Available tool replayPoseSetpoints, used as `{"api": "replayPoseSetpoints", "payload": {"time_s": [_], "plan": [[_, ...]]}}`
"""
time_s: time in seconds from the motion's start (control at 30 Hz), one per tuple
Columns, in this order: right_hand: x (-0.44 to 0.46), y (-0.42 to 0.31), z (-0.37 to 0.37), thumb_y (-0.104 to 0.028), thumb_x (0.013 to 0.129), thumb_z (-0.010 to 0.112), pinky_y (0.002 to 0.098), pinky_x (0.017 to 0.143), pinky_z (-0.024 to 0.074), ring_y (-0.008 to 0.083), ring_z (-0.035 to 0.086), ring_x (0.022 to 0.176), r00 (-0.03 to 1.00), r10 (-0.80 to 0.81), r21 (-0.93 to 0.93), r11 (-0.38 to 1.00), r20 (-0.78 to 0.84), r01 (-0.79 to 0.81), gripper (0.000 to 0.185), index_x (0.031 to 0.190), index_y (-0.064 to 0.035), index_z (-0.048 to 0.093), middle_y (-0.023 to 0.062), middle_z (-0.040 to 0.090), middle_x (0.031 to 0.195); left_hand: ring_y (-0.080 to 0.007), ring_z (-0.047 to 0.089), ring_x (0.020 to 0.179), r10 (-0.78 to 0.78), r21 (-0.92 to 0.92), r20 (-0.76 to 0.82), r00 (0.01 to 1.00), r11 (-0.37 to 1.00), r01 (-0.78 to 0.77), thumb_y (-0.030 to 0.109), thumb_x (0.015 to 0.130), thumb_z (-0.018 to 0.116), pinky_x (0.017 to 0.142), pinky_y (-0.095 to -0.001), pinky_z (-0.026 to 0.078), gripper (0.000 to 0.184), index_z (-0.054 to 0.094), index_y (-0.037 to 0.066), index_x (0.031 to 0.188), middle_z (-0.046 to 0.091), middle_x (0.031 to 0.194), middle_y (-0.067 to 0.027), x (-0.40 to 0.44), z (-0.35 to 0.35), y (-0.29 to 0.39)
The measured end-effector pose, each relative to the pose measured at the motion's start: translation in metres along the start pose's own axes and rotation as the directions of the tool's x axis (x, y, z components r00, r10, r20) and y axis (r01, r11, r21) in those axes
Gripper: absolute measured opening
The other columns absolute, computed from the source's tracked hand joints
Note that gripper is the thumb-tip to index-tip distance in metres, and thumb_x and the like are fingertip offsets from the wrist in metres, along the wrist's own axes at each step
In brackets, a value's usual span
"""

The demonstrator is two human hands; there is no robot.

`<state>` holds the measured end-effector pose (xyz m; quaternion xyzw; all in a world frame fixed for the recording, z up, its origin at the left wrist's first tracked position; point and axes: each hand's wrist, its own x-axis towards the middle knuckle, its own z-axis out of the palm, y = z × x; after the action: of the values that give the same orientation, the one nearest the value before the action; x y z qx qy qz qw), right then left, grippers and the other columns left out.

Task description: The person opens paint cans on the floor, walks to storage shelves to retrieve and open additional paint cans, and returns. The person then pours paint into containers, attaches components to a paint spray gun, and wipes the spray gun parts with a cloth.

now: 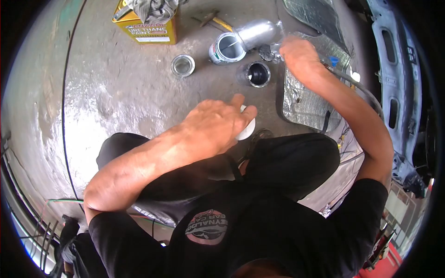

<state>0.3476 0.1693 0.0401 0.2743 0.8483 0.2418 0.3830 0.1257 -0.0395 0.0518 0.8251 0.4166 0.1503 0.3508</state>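
Observation:
My right hand (301, 58) grips a spray gun (273, 52) by its handle. The gun is tipped so that its silver cup (260, 33) lies sideways, the cup's end close over the rim of an open paint can (231, 49). Whether the cup touches the can I cannot tell. In front of my lap, the fingers of my left hand (218, 121) close around a white rounded piece (248, 127), mostly hidden by the hand. Beyond it stands an open tin with dark contents (258, 74). A smaller open tin (182, 66) sits further left.
A yellow urethane thinner can (157, 34) with a grey rag (153, 10) stands at upper left. Near it lies a hammer (215, 19). A hose (357, 84) trails from the gun over a silvery sheet (303, 109). A pale car-body panel (398, 78) rises at right.

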Motion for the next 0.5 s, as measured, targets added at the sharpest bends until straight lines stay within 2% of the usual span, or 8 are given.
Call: {"api": "replayPoseSetpoints", "payload": {"time_s": [0.03, 0.13, 0.33, 0.43, 0.5], "plan": [[-0.001, 0.0, -0.008, -0.011, 0.087, 0.073, 0.0311, 0.093, 0.0567, 0.0224, 0.069, 0.114, 0.998, 0.02, -0.014, 1.0, 0.056, -0.019, 0.02, 0.106, -0.0142, 0.079, 0.003, 0.076, 0.11, -0.0412, 0.069, 0.101, 0.012, -0.001, -0.018, 1.0, 1.0, -0.012, 0.014, 0.081, 0.084, 0.086, -0.0499, 0.055, 0.06, 0.053, 0.004, 0.13, 0.059, 0.123, -0.0218, -0.001, 0.001, -0.001], [-0.009, -0.001, -0.024, -0.01, 0.086, 0.073, 0.0309, 0.093, 0.0563, 0.0222, 0.069, 0.114, 0.998, 0.032, -0.047, 0.998, 0.056, -0.029, 0.019, 0.104, -0.0138, 0.079, 0.0032, 0.076, 0.108, -0.0408, 0.07, 0.1, -0.011, 0.0, 0.042, 0.999, 1.0, 0.011, 0.014, 0.081, 0.084, 0.086, -0.0496, 0.055, 0.057, 0.053, 0.004, 0.129, 0.059, 0.121, -0.0219, 0.001, -0.001, -0.001], [-0.018, 0.005, -0.033, -0.01, 0.085, 0.073, 0.0309, 0.094, 0.0554, 0.0213, 0.068, 0.113, 1.0, -0.002, -0.058, 0.998, 0.019, 0.003, 0.017, 0.101, -0.0138, 0.08, 0.0033, 0.075, 0.108, -0.0407, 0.07, 0.099, -0.008, 0.012, 0.05, 0.999, 1.0, 0.007, 0.013, 0.081, 0.084, 0.085, -0.0495, 0.056, 0.057, 0.053, 0.004, 0.128, 0.059, 0.118, -0.0214, 0.002, 0.0, -0.002], [-0.022, 0.014, -0.021, -0.004, 0.081, 0.069, 0.0321, 0.078, 0.0605, 0.022, 0.071, 0.099, 0.989, -0.044, -0.058, 0.998, -0.14, 0.036, 0.013, 0.091, -0.0075, 0.076, 0.0084, 0.072, 0.099, -0.0408, 0.07, 0.098, -0.038, 0.007, 0.087, 0.996, 0.999, 0.037, 0.012, 0.081, 0.084, 0.085, -0.0499, 0.056, 0.056, 0.054, 0.004, 0.127, 0.059, 0.117, -0.021, 0.004, -0.003, 0.0], [-0.026, 0.018, -0.02, -0.007, 0.084, 0.07, 0.0325, 0.087, 0.0578, 0.0214, 0.069, 0.106, 0.991, -0.024, -0.004, 1.0, -0.135, 0.023, 0.012, 0.092, -0.0121, 0.078, 0.0043, 0.073, 0.101, -0.0408, 0.07, 0.099, -0.025, -0.002, 0.071, 0.997, 1.0, 0.025, 0.012, 0.081, 0.084, 0.085, -0.0501, 0.056, 0.055, 0.054, 0.004, 0.127, 0.059, 0.117, -0.0208, 0.004, -0.003, 0.0]]}}
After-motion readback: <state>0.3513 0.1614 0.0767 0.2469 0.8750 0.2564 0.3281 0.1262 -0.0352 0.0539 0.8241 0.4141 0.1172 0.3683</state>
